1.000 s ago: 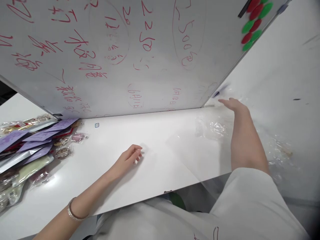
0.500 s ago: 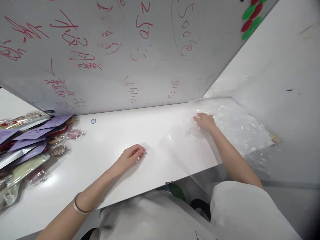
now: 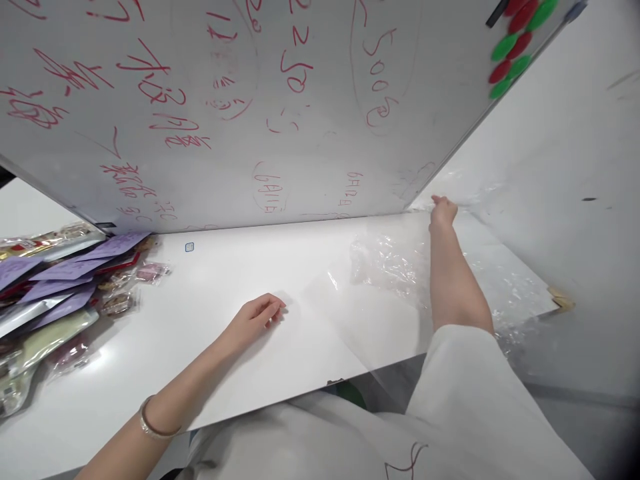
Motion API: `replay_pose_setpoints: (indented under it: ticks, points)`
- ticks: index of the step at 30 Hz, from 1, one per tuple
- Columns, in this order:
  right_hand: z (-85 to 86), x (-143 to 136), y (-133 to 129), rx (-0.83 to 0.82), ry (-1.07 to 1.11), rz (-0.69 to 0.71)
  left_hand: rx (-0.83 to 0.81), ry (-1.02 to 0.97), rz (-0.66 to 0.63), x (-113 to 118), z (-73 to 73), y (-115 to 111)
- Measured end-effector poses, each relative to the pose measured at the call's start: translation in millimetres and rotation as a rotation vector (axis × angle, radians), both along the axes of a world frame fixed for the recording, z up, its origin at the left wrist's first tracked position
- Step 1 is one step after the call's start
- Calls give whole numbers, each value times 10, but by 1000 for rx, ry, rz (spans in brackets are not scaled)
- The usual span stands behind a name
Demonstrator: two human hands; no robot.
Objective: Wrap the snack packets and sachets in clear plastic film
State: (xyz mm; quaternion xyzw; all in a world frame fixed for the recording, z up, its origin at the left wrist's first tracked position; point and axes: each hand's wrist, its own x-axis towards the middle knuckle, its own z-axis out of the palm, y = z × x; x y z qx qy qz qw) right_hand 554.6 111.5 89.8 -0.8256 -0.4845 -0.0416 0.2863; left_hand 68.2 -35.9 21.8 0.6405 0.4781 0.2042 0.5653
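Clock positions read on the view, 12 at the top. Right hand (image 3: 443, 212): just above 3 o'clock, arm extended to the far edge of the white table (image 3: 240, 267), by the lower right corner of the whiteboard (image 3: 310, 113). Its fingers are bent, with clear film near them; whether the grip is clenched or has hold of film cannot be told at this angle. Left hand (image 3: 260, 312): between 7 and 8 o'clock, low over the tabletop, grip released, fingers loosely curled; bracelet (image 3: 149, 420) on that wrist, near 8 o'clock. Clear plastic film (image 3: 390, 263): crumpled on the table from near the centre toward 3 o'clock, just beside the right forearm, a smoother part running down to the near edge at about 5 o'clock. More crumpled plastic (image 3: 517, 283) lies on the other side of that forearm, between 3 and 4 o'clock, with a small tan piece (image 3: 563, 300) at its outer end. Packet pile (image 3: 60, 287): about 9 o'clock, purple, silver, pale green and transparent packages overlapping; small wrapped pieces along its inner side. Small blue-edged sticker (image 3: 189, 247): 9 o'clock, between pile and centre, near the foot of the board. Whiteboard carries red handwriting; red and green magnets (image 3: 515, 50) cluster near 2 o'clock, a black bar (image 3: 497, 13) just beside them.
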Motion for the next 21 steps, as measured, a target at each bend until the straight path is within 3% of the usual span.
replay_pose_setpoints:
  ticks: [3, 5, 8, 9, 10, 11, 12, 14, 16, 19, 21]
  points:
    - [-99, -570, -266, 74, 111, 131, 150, 3, 150, 54, 2, 21]
    - [-200, -1097, -597, -17, 308, 717, 375, -15, 202, 173, 45, 60]
    - [-307, -1866, -1175, -220, 379, 1088, 649, -53, 71, 460, 163, 178]
    - [-304, -2042, -1337, -330, 412, 1272, 678, -49, 15, 566, 197, 233]
    - [-274, -2147, -1461, -392, 427, 1345, 676, -28, -37, 667, 217, 293]
    - [-214, -2170, -1536, -447, 433, 1328, 659, 12, -89, 759, 216, 353]
    - [-127, -2105, -1557, -486, 432, 1228, 634, 70, -143, 837, 191, 411]
    - [106, -1729, -1428, -535, 411, 788, 596, 230, -253, 951, 71, 501]
    - [347, -1128, -1110, -545, 349, 354, 624, 391, -346, 1013, -107, 541]
    - [528, -177, -476, -396, 163, -53, 783, 522, -377, 1043, -348, 521]
    - [469, 306, -62, -365, 98, -178, 865, 535, -362, 1041, -433, 491]
